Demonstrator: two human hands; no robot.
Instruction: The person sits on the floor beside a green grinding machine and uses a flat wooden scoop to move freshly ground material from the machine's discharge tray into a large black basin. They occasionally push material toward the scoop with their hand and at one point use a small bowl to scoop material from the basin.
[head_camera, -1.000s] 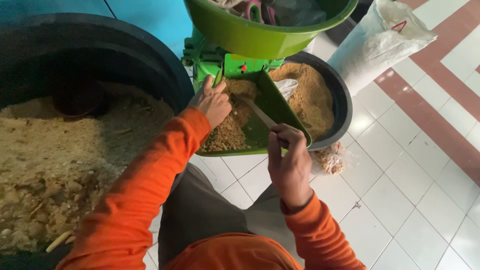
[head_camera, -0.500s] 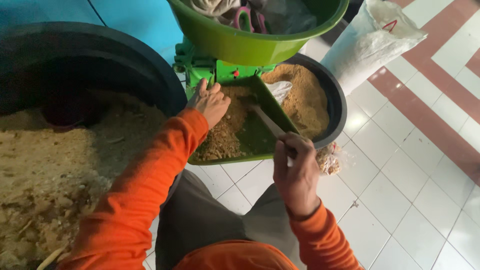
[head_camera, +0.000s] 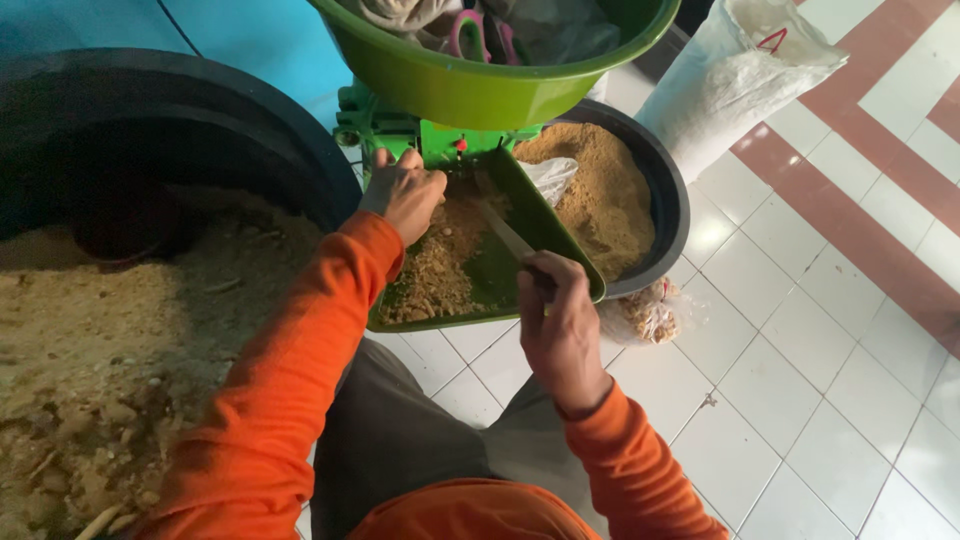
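My left hand (head_camera: 405, 190) rests knuckles up at the top of a green sloping tray (head_camera: 560, 235) of a green machine, touching the brown crumbly meal (head_camera: 440, 265) piled there. My right hand (head_camera: 560, 320) is closed around a flat pale stick (head_camera: 505, 232) whose tip reaches up into the tray toward the machine's outlet. Both arms wear orange sleeves. The tray's lower end hangs over the rim of a small black tub (head_camera: 668, 190) holding brown meal (head_camera: 600, 195).
A big black tub (head_camera: 200, 120) of coarse sandy meal fills the left. A green bowl (head_camera: 480, 90) with scissors and cloth sits on top of the machine. A white sack (head_camera: 730, 85) leans at the upper right. A small plastic bag (head_camera: 650, 315) lies on the white tiled floor.
My right hand has pulled the stick slightly down along the tray. My left hand stays at the tray's top, and the view has shifted a little.
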